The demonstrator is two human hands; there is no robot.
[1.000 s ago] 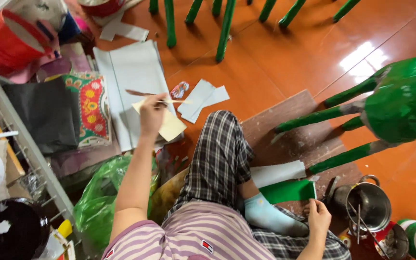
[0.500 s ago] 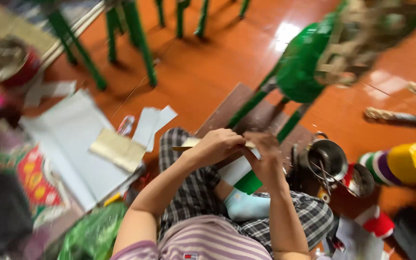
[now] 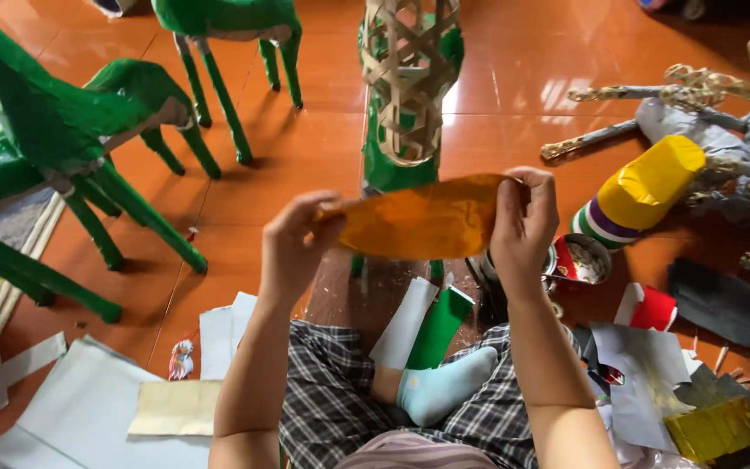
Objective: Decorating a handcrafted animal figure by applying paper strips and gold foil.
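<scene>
I hold a sheet of thin orange paper [image 3: 423, 217] stretched flat between both hands at chest height. My left hand [image 3: 299, 243] pinches its left end and my right hand [image 3: 523, 219] pinches its right end. Below the sheet lie my crossed legs in checked trousers [image 3: 332, 404] and a foot in a pale blue sock [image 3: 444, 389]. A strip of green paper [image 3: 440, 326] and a white strip [image 3: 404, 323] rest on the floor by the foot.
Green paper-covered animal frames [image 3: 62, 130] stand at left and back. A bare woven bamboo frame [image 3: 408, 74] stands just beyond the sheet. Rolls of coloured paper [image 3: 644, 187], a metal pot [image 3: 582, 259], scraps and gold foil [image 3: 713, 427] lie at right; white sheets [image 3: 88, 408] at left.
My view swung from the left of the floor toward the front. My left hand left the papers at left, both hands came together and now lift the orange sheet spread between them.
</scene>
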